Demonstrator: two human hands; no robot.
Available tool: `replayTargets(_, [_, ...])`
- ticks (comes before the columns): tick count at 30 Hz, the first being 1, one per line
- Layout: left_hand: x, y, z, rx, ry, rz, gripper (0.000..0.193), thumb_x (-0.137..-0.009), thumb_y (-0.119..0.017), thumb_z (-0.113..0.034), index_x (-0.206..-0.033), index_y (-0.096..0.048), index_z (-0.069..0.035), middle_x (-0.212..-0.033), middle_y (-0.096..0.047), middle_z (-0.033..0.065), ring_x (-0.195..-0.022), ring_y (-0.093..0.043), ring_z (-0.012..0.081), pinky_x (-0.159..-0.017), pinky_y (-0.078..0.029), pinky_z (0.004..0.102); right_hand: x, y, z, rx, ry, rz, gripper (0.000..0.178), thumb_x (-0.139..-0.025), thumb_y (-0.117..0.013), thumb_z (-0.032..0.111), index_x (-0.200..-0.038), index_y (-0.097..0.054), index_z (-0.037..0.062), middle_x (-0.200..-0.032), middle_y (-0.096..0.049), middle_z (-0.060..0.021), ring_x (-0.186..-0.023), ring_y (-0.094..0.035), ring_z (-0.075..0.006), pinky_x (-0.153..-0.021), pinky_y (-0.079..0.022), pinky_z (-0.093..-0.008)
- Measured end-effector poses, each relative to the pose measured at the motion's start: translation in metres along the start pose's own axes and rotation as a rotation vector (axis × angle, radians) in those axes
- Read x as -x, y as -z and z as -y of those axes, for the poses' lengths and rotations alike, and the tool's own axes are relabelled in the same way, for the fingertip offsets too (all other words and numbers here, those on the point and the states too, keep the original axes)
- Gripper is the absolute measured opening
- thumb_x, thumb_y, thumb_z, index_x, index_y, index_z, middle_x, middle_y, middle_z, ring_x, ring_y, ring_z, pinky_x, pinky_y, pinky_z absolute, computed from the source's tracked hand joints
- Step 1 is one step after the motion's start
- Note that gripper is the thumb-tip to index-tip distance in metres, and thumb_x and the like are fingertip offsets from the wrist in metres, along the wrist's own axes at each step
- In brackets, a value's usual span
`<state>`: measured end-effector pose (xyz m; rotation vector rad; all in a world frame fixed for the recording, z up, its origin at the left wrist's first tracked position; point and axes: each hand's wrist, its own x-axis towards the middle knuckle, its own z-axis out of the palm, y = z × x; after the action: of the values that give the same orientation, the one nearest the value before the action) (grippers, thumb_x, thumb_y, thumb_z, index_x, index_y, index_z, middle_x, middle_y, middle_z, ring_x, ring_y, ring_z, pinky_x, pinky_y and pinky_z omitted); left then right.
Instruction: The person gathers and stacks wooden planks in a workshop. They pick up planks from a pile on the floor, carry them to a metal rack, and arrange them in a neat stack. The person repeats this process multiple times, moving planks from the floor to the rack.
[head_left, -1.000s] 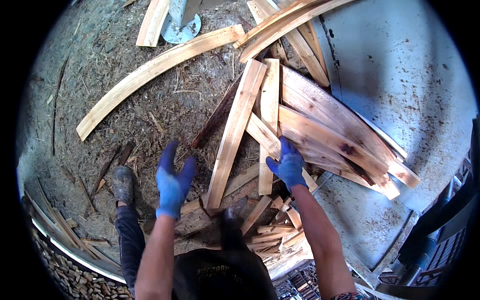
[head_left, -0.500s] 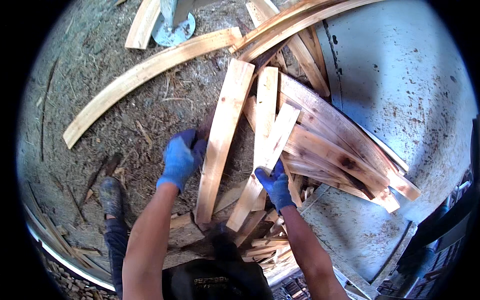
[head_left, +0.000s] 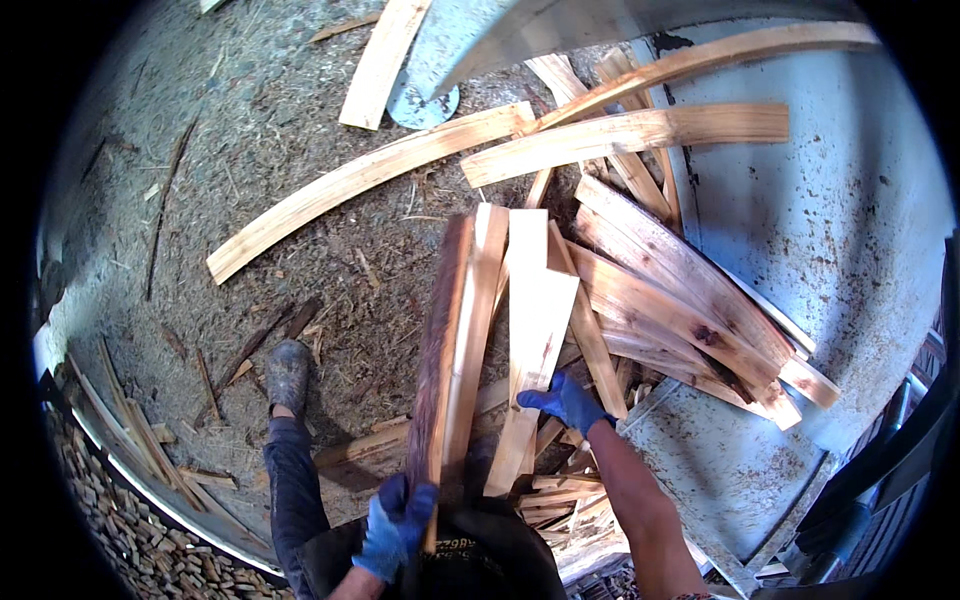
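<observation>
My left hand [head_left: 398,525], in a blue glove, is closed around the near end of a bark-edged wood slab [head_left: 440,370] close to my body. Against that slab's right side lies a pale board [head_left: 476,330]. With thumb and fingers my right hand [head_left: 572,402], also gloved, grips the right edge of a short pale board [head_left: 541,335] near its middle. Under this one, a longer pale board [head_left: 528,235] shows at its far end. To the right of my right hand a narrow strip of wood [head_left: 592,345] leans at a slant.
Weathered boards [head_left: 690,310] are heaped against a scuffed pale metal panel [head_left: 800,200]. A curved board [head_left: 350,185] lies on the debris-strewn ground, beside a round metal foot [head_left: 422,105]. Wood pieces [head_left: 565,500] fill the space below my right hand; my boot [head_left: 289,375] stands at left.
My left hand has moved down toward my body and closed on the bark-edged slab's near end. My right hand stays on the short board. The view has shifted, and the upper curved boards now lie farther apart.
</observation>
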<state>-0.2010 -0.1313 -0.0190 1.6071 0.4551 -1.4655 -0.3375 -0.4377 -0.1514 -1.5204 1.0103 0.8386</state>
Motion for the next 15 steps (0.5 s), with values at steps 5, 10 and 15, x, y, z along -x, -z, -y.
replayTargets(5, [0.06,-0.007,0.004,0.354,0.189,-0.032,0.016,-0.088,-0.06,-0.02,-0.096,-0.059,-0.006,-0.08,-0.055,-0.0042,-0.071,-0.048,0.007,-0.065,-0.043,0.0252,0.013,-0.033,0.057,0.167,0.289,-0.203,0.053,-0.083,-0.064,0.038,-0.12,-0.052,0.0007,-0.099,-0.064,-0.0157,-0.093,-0.062,-0.0207,-0.083,-0.048,-0.0369])
replayTargets(10, [0.038,-0.017,0.003,0.489,0.067,0.026,0.008,-0.087,-0.063,-0.011,-0.091,-0.06,-0.006,-0.076,-0.055,-0.0065,-0.069,-0.046,0.0016,-0.06,-0.04,0.0193,0.049,-0.057,0.152,-0.449,0.17,0.108,0.054,-0.09,-0.058,0.024,-0.136,-0.036,0.0044,-0.123,-0.051,-0.0128,-0.115,-0.049,-0.0188,-0.093,-0.043,-0.034])
replayTargets(15, [0.03,-0.026,0.0,0.495,-0.063,0.239,0.018,-0.086,-0.059,-0.002,-0.104,-0.06,-0.001,-0.09,-0.06,-0.0007,-0.078,-0.053,0.0056,-0.071,-0.046,0.0211,0.067,-0.107,0.18,-0.788,0.114,0.21,0.042,-0.087,-0.061,0.012,-0.124,-0.046,0.0011,-0.087,-0.062,-0.008,-0.076,-0.063,-0.0177,-0.071,-0.051,-0.0324])
